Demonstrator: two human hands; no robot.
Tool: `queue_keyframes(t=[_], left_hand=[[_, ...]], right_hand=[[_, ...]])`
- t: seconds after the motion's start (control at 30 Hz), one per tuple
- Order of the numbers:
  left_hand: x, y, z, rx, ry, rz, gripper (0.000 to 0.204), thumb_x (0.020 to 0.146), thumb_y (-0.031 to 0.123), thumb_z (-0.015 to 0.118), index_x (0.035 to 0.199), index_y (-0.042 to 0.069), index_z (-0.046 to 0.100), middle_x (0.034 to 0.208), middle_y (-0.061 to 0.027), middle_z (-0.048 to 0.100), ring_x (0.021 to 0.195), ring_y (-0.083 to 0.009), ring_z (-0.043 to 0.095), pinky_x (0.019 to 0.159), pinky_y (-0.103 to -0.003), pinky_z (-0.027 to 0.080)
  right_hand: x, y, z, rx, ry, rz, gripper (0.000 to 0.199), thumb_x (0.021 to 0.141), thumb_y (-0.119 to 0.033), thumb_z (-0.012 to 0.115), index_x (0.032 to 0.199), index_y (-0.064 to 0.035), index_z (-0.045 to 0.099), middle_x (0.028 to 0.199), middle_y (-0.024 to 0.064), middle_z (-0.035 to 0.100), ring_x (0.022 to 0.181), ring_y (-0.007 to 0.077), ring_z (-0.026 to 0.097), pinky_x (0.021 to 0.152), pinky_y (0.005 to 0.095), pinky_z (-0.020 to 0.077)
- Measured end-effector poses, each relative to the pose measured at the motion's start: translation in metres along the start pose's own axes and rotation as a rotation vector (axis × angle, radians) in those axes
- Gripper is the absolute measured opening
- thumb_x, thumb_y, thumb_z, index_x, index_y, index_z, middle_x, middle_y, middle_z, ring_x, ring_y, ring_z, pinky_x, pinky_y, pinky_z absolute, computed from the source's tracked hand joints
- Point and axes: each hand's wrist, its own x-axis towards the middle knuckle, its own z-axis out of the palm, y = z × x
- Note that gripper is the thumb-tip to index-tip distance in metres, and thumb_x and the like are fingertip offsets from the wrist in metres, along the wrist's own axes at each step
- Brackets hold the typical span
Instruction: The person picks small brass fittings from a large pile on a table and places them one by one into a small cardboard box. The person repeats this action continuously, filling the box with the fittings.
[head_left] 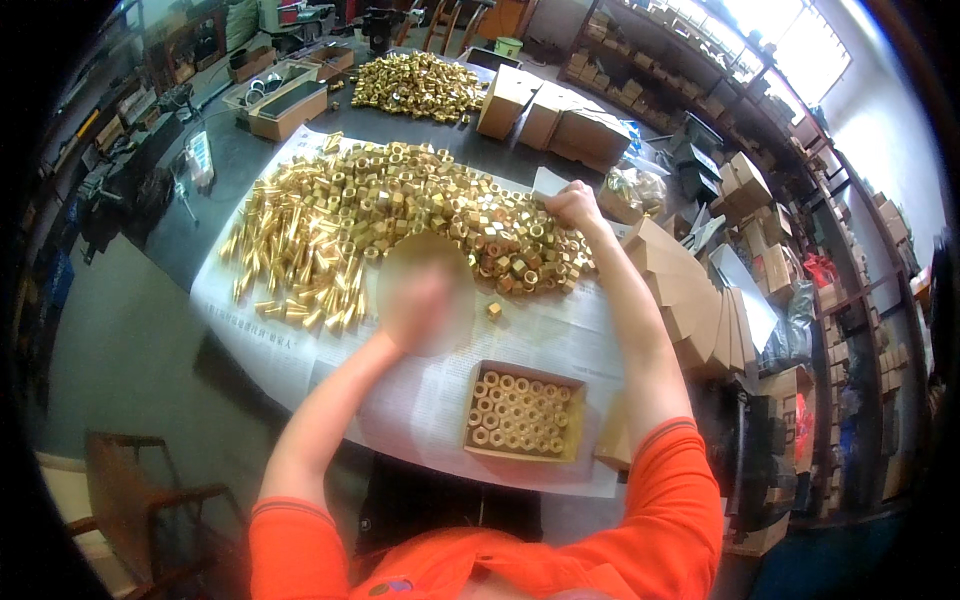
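Brass hex nuts [400,190] lie in a wide heap on newspaper [400,410], with tapered brass pieces [300,270] spread along the left side. My left hand [425,300] is at the heap's near edge, too blurred to show its fingers. Beyond the heap's right part, my right hand [575,205] is closed on a pale flat piece [548,184], probably card or paper. One loose nut [494,310] sits between the heap and a small open cardboard box [575,430]. Inside that box, brass nuts stand in neat rows.
Farther back on the dark table are another brass pile [418,85], several cardboard boxes [570,125] and a tray [275,85]. Flattened cartons [685,295] are stacked at right. Loaded shelves [840,290] line that side; a wooden chair [140,500] stands lower left.
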Motion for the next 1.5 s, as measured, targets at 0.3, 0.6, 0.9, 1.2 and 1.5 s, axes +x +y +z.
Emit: queue_keyframes(t=[0.3, 0.6, 0.9, 1.2, 1.5], left_hand=[[-0.003, -0.004, -0.003, -0.027, 0.008, -0.01, 0.025, 0.063, 0.016, 0.07, 0.085, 0.007, 0.063, 0.072, -0.007, 0.059, 0.061, -0.0234, 0.056, 0.053, -0.035, 0.046], [-0.004, -0.002, -0.006, -0.012, -0.238, -0.159, 0.019, 0.08, 0.019, 0.06, 0.088, 0.005, 0.05, 0.075, -0.0135, 0.062, 0.065, -0.0322, 0.062, 0.057, -0.043, 0.049], [0.006, 0.002, -0.007, -0.041, 0.065, -0.002, 0.017, 0.064, 0.02, 0.068, 0.077, 0.009, 0.066, 0.069, -0.007, 0.06, 0.058, -0.0224, 0.057, 0.051, -0.034, 0.045], [-0.011, -0.009, 0.002, -0.12, -0.04, -0.054, 0.021, 0.074, 0.016, 0.066, 0.092, 0.007, 0.064, 0.084, -0.0067, 0.061, 0.074, -0.0217, 0.058, 0.064, -0.034, 0.047], [0.008, 0.009, -0.014, 0.005, -0.006, -0.053, 0.02, 0.066, 0.023, 0.069, 0.081, 0.011, 0.067, 0.074, -0.0073, 0.062, 0.063, -0.0248, 0.058, 0.056, -0.037, 0.047]], right_hand=[[-0.01, 0.012, -0.006, 0.806, -0.293, 0.205, 0.019, 0.075, -0.007, 0.052, 0.059, 0.0002, 0.061, 0.068, 0.0107, 0.064, 0.056, 0.0155, 0.053, 0.053, 0.0274, 0.0419], [-0.01, 0.015, -0.015, 0.883, -0.373, 0.34, 0.018, 0.076, -0.007, 0.051, 0.069, 0.0017, 0.065, 0.07, 0.0121, 0.065, 0.06, 0.0182, 0.058, 0.057, 0.0292, 0.0475], [-0.009, 0.026, -0.013, 0.774, -0.464, 0.035, 0.016, 0.074, -0.003, 0.055, 0.076, 0.0028, 0.07, 0.074, 0.0093, 0.066, 0.066, 0.016, 0.06, 0.061, 0.0276, 0.0481], [-0.015, 0.025, -0.016, 0.675, -0.426, -0.222, 0.023, 0.076, 0.006, 0.054, 0.083, -0.0027, 0.074, 0.098, 0.0091, 0.069, 0.075, 0.0121, 0.057, 0.063, 0.0242, 0.0455], [-0.015, 0.032, -0.015, 0.832, -0.478, 0.044, 0.019, 0.077, 0.002, 0.057, 0.085, -0.0033, 0.074, 0.099, 0.0066, 0.069, 0.073, 0.0107, 0.057, 0.062, 0.0234, 0.045]])
